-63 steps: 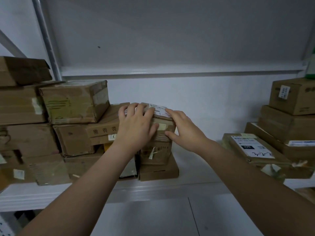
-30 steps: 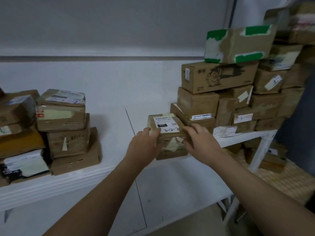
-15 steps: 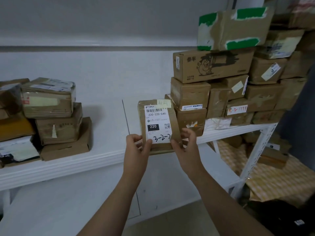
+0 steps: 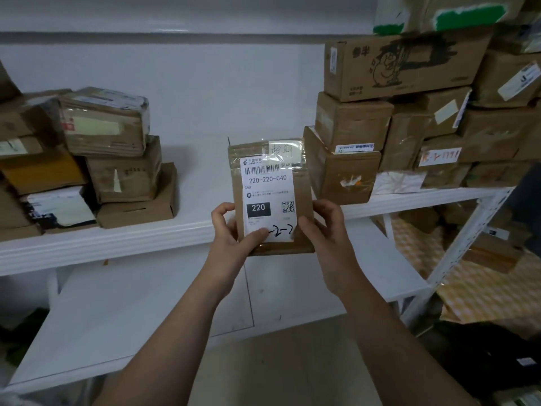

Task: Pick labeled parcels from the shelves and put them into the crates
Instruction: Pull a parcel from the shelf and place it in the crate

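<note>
Frame centre: left hand and right hand grip flat brown cardboard parcel, white label facing up.

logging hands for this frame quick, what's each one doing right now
Left hand: holding the labeled parcel by its lower left edge.
Right hand: holding the same parcel by its lower right edge.

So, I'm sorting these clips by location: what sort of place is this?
Most likely a parcel storeroom or courier pickup point: white shelving carries stacks of taped cardboard boxes, and the left hand and right hand hold up a small parcel with a barcoded shipping label reading 220-220-C40.
</note>
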### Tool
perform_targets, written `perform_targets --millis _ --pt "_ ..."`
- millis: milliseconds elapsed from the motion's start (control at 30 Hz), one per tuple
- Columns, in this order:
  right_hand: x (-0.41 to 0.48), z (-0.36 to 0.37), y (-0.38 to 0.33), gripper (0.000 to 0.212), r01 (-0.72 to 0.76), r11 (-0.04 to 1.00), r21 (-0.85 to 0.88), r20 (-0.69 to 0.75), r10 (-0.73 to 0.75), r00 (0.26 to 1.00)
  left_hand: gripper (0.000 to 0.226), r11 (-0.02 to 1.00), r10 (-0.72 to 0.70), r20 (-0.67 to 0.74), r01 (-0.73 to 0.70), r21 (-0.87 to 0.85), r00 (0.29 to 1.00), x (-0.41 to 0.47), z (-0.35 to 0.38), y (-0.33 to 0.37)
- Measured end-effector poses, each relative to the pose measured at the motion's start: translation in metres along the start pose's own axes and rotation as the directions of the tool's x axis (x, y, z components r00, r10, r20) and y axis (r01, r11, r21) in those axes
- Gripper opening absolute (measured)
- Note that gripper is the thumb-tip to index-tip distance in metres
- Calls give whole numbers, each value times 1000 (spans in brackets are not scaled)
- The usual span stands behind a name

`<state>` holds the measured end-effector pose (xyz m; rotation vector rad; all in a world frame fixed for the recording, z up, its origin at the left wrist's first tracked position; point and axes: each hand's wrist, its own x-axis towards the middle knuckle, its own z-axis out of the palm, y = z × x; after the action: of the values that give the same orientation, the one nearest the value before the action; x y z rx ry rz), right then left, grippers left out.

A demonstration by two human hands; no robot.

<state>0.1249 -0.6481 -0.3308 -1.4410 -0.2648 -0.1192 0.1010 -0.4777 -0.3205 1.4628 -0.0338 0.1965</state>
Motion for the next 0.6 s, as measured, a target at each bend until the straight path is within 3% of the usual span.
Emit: perform_targets --millis 433,600 --pt "-16 -1 -7 35 3 1000 -6 -44 -3 999 62 999 35 62 -36 15 997 -10 -7 -1" --pt "-36 4 -16 28 26 1000 2 -183 -25 983 61 998 56 126 -55 -16 990 -18 1 8"
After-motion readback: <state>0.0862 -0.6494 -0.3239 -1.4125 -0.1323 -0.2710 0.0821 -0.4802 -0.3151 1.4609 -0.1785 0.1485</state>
